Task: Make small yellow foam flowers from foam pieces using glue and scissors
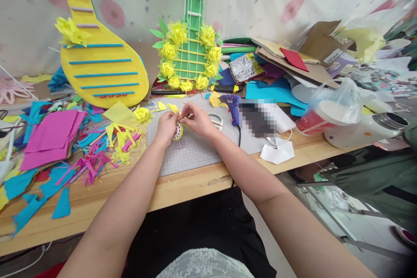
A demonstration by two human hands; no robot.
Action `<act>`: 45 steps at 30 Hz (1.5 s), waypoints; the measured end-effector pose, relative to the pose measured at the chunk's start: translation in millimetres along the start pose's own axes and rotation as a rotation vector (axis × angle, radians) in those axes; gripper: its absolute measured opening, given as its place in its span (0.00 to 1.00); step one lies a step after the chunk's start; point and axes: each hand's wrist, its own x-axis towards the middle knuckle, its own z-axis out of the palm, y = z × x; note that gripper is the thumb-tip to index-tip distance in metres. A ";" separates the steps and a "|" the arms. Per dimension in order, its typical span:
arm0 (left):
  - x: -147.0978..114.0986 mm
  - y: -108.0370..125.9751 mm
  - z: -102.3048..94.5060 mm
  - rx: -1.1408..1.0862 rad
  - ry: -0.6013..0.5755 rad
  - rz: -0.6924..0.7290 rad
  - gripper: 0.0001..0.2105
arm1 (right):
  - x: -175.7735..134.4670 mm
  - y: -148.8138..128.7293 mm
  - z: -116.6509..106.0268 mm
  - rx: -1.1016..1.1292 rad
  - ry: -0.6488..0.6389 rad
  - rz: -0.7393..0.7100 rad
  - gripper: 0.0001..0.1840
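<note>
Over the grey cutting mat, my two hands meet with their fingertips close together. My left hand is closed, and a small round roll of tape with a white core and yellow-green rim shows at its palm side. My right hand pinches thumb to fingers beside the left fingertips; a bit of yellow shows there, too small to name. Yellow paper petals lie just beyond. White-handled scissors rest partly behind my right hand, with a purple glue gun to their right.
A yellow paper lute and a green one ringed with yellow flowers lean at the back. Paper scraps and magenta sheets cover the left. A bagged cup and bottle are at right.
</note>
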 end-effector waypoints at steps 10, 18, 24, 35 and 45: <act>6.5 -1.4 -4.7 -0.096 0.260 0.109 0.11 | 1.7 -8.1 0.8 0.052 0.008 0.132 0.22; 19.0 -7.4 -11.9 -0.215 0.254 0.152 0.09 | 15.0 -18.4 -9.3 -0.095 -0.146 0.252 0.16; 27.0 -9.4 -15.3 -0.306 0.237 0.156 0.08 | 55.6 2.2 -44.5 -0.903 0.025 0.200 0.12; 24.1 -11.8 -14.9 -0.332 0.105 0.112 0.07 | 65.0 19.5 -21.4 -0.730 -0.025 0.115 0.07; 20.6 -13.4 -12.9 -0.129 -0.041 0.178 0.09 | 19.5 17.7 21.2 0.166 0.079 0.330 0.20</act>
